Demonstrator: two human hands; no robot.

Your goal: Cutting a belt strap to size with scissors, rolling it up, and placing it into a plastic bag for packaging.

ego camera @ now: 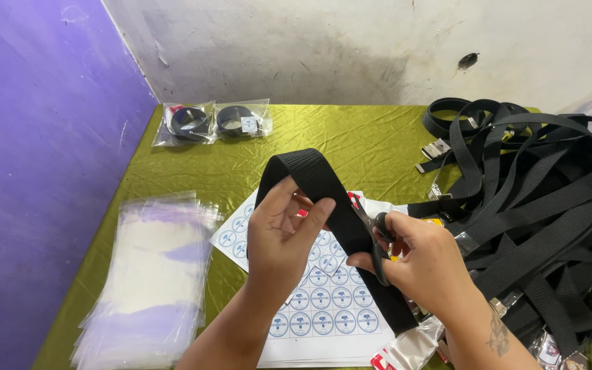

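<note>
While my left hand (284, 229) pinches the folded black strap (323, 195) above the sticker sheet (323, 305) on the desk (371, 140), my right hand (423, 257) is closed around black scissors (379, 243), blades seemingly against the strap.

Left of your grip lies a stack of clear plastic bags (152, 274); beneath it, a sheet of round blue stickers (323, 308). Beyond sit two bagged coiled belts (214, 122); right, a heap of black straps (543, 199).
</note>
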